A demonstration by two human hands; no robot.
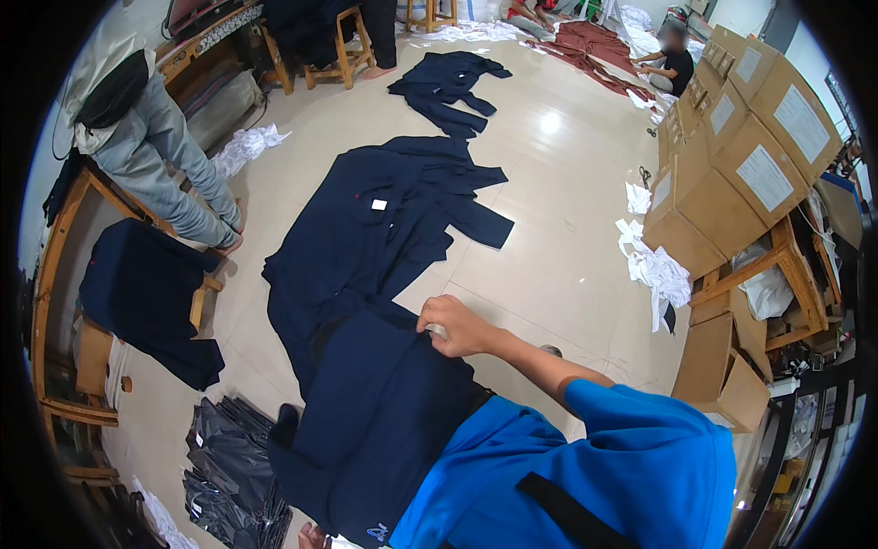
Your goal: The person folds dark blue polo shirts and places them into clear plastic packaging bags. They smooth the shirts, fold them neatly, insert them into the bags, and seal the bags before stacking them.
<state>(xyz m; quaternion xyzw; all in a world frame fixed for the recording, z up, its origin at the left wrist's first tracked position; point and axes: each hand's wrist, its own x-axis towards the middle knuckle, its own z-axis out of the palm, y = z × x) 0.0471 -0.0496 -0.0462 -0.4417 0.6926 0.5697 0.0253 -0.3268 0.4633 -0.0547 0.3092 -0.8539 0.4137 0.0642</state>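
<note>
My right hand [449,326] pinches the upper edge of a navy fabric garment [384,405] spread over my lap. A small light-blue emblem marks this garment near the bottom of the view. What appears to be my left hand [313,536] shows only in part at the bottom edge, beside the garment; its grip is hidden. Beyond my lap, several navy shirts [329,213] lie overlapping on the floor, one with a small white label [378,204]. Farther off, another navy shirt pile [446,86] is spread out. Left of my lap are stacked dark garments in clear plastic bags [233,473].
Cardboard boxes [727,158] are stacked at the right, with an open box [720,377] nearer me. White fabric scraps [655,274] and scissors [645,177] lie beside them. A navy-draped stool [144,295] and a standing person [164,151] are at left. Another person sits near brown cloth [593,51].
</note>
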